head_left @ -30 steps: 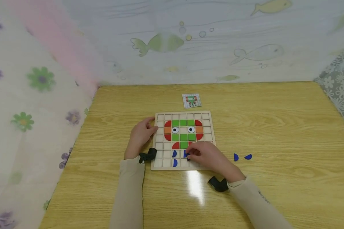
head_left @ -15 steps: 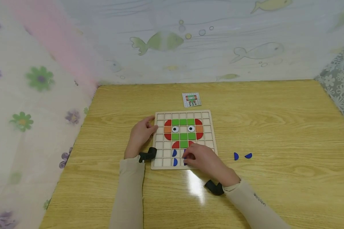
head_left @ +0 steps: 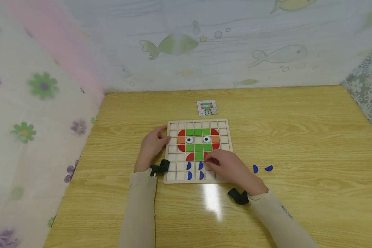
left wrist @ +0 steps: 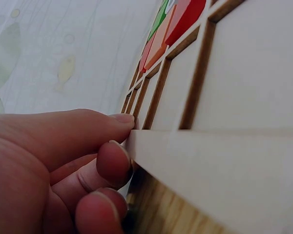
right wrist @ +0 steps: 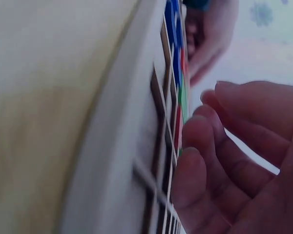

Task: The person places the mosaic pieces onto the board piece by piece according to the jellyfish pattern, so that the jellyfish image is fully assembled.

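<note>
A wooden grid board (head_left: pixel 223 124) lies on the table, bearing green squares (head_left: pixel 198 148), red rounded pieces (head_left: pixel 215 132), orange squares (head_left: pixel 181 139) and two eye discs (head_left: pixel 189 140). Below them are several blue half-circles (head_left: pixel 188 165) in two columns. My left hand (head_left: pixel 153 146) grips the board's left edge; the left wrist view shows the thumb (left wrist: pixel 88 129) on the rim and the other fingers curled beside it. My right hand (head_left: pixel 229 167) hovers over the lower right, fingertips right of the upper blue half-circle (head_left: pixel 200 165). In the right wrist view its loosely bent fingers (right wrist: pixel 198 134) hold nothing.
Two loose blue half-circles, one (head_left: pixel 255 168) nearer the board and another (head_left: pixel 268 168), lie to the right on the table (head_left: pixel 313 137). Behind the board lies a small pattern card (head_left: pixel 207 107). A fish-printed wall covering (head_left: pixel 229 51) stands at the table's far edge.
My right hand moved down over the second blue column, then up and right, uncovering two blue half-circles there. The left hand stays at the board's edge.
</note>
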`<state>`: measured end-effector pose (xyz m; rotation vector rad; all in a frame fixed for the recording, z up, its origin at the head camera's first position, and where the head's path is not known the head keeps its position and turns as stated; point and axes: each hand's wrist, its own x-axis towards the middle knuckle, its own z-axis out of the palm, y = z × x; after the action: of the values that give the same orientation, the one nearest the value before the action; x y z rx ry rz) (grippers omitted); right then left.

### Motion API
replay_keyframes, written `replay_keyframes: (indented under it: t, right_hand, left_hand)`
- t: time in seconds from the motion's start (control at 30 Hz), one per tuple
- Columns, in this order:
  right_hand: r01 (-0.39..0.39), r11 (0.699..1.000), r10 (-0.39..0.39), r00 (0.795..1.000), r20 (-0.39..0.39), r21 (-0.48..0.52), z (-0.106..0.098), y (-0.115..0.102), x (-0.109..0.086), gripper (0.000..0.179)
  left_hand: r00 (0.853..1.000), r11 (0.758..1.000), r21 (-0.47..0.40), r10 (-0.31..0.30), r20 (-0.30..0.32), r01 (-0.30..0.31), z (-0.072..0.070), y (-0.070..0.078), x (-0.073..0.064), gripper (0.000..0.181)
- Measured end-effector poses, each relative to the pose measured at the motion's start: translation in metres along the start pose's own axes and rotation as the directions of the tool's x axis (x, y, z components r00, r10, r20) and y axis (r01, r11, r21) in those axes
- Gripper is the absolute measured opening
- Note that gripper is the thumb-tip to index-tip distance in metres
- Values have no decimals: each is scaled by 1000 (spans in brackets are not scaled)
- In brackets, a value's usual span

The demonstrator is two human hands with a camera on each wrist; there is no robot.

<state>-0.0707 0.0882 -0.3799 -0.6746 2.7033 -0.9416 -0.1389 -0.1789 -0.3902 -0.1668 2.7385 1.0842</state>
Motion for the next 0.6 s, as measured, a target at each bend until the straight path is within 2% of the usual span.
replay_keyframes:
  t: [0.33,0.6]
  right_hand:
    - [-29,1000,29,999,39,-7,-22,29,-3,14]
    - [-103,995,104,994,47,-6,-49,53,-9,17]
  left_hand:
    - [1000,1000,-13,-5,6,5,1,-2,-2,48]
    - [1000,1000,-13,3,-3,-3,1,-1,0,48]
